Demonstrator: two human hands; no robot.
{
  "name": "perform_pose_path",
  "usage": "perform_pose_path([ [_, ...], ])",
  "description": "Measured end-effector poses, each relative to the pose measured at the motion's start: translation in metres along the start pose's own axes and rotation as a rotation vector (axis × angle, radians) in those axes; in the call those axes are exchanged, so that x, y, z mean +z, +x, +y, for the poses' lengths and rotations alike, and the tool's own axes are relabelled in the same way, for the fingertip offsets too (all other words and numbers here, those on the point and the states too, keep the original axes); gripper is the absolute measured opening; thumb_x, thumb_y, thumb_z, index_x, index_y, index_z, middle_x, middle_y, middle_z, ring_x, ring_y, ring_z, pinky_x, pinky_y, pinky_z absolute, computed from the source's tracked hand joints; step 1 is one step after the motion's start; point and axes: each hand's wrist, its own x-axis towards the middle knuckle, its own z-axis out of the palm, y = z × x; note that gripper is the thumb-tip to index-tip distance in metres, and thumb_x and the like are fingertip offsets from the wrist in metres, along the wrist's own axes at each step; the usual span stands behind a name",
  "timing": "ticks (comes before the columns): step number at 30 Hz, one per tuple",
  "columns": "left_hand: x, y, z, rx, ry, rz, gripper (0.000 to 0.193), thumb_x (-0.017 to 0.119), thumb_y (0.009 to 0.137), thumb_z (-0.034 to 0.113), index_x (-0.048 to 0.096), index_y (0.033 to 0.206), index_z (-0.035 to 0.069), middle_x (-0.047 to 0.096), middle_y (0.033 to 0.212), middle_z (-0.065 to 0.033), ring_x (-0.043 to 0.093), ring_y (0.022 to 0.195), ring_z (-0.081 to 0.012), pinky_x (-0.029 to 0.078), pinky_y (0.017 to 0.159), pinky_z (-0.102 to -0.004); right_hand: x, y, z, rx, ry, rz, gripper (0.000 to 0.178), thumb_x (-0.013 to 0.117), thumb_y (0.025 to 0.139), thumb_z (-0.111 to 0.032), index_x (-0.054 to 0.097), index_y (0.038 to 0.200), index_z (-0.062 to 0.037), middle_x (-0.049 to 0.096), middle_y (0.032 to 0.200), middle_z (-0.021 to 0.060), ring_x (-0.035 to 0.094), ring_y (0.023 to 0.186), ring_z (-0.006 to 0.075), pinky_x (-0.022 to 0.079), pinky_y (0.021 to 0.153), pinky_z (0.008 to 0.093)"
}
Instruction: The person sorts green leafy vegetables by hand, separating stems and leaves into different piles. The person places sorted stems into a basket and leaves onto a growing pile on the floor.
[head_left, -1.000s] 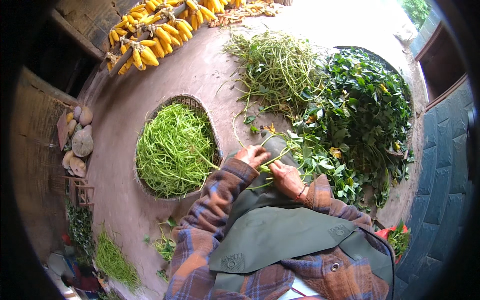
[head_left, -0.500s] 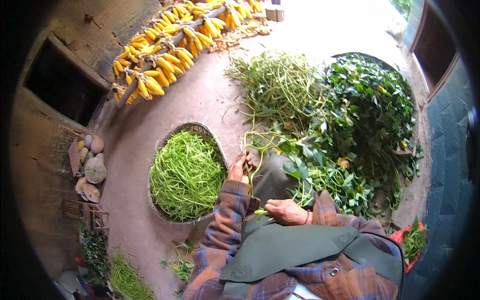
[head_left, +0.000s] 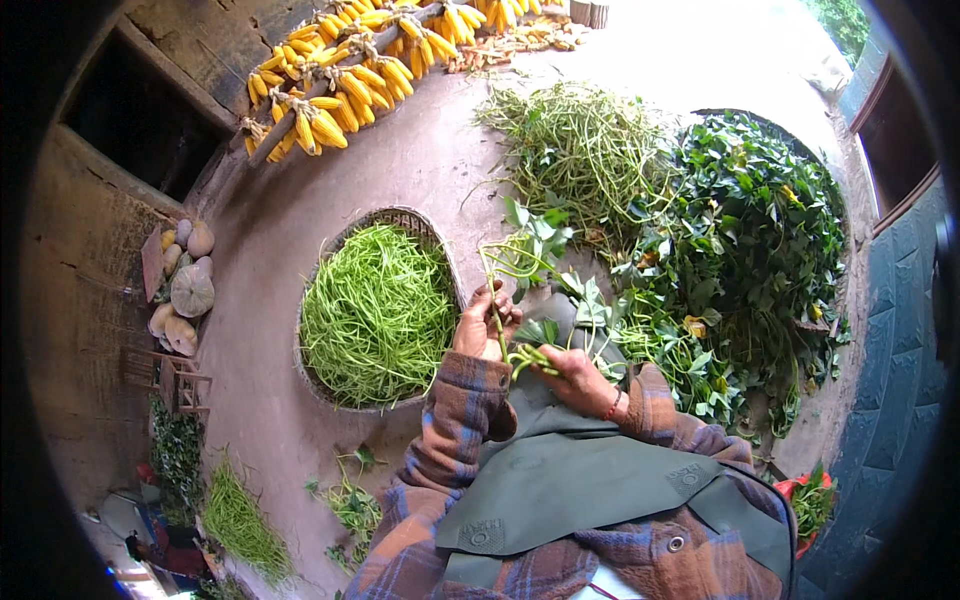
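Note:
My left hand (head_left: 486, 326) is closed around a leafy green vine (head_left: 497, 262), whose bent stem rises above the fingers and carries leaves at its far end. Close by on the right, my right hand (head_left: 575, 380) grips a small bunch of green stems (head_left: 530, 359), their ends pointing at the left hand. Just left of my left hand, a woven basket (head_left: 452, 262) is heaped with thin green stalks (head_left: 378, 318). To the right of my hands lies a big pile of leafy vines (head_left: 755, 215), and nearer me more cut vines (head_left: 690, 365) spread over the ground.
Beyond my hands is a heap of stripped, pale green stems (head_left: 580, 150). Yellow corn cobs (head_left: 350, 95) hang on a pole at the far left. Pumpkins (head_left: 192, 290) and a small wooden chair (head_left: 182, 385) stand by the left wall. A red bag (head_left: 805, 510) holds greens at the right.
My right hand has moved up and closer to my left hand, bringing its stems along. Leaves now show at the far end of the vine in my left hand. The view has shifted slightly.

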Motion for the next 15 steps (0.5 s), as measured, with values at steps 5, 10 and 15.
perform_pose_path([
  [5, -0.023, 0.02, 0.025, 0.132, -0.019, 0.123, 0.016, 0.052, 0.1, 0.018, 0.056, 0.105, 0.004, 0.051, 0.072, -0.0008, 0.049, 0.069, -0.0138, 0.047, 0.074, -0.0351, 0.004, -0.044, -0.012, 0.027, -0.101, -0.305, 0.013, 0.066, 0.084, -0.005, 0.058, 0.095, -0.0067, 0.053, 0.068, 0.0153, 0.059, 0.062, 0.0299, 0.048, 0.059, 0.0379],
  [10, 0.01, -0.017, 0.024, 0.005, 0.302, 0.09, 0.016, 0.051, 0.101, 0.018, 0.056, 0.104, 0.004, 0.048, 0.074, -0.0008, 0.05, 0.069, -0.0145, 0.05, 0.074, -0.0336, -0.058, -0.01, -0.027, 0.163, 0.094, 0.169, 0.014, 0.07, 0.086, -0.006, 0.065, 0.1, -0.0032, 0.066, 0.08, 0.0067, 0.061, 0.075, 0.0097, 0.049, 0.065, 0.0285],
  [15, 0.011, -0.046, 0.001, -0.128, 0.257, -0.147, 0.018, 0.053, 0.1, 0.021, 0.059, 0.106, 0.005, 0.047, 0.072, -0.0013, 0.048, 0.07, -0.0163, 0.046, 0.075, -0.0348, -0.064, 0.041, -0.015, -0.083, -0.139, 0.421, 0.018, 0.069, 0.083, -0.003, 0.065, 0.1, -0.0018, 0.067, 0.092, 0.0133, 0.066, 0.081, 0.0232, 0.052, 0.071, 0.0338],
])
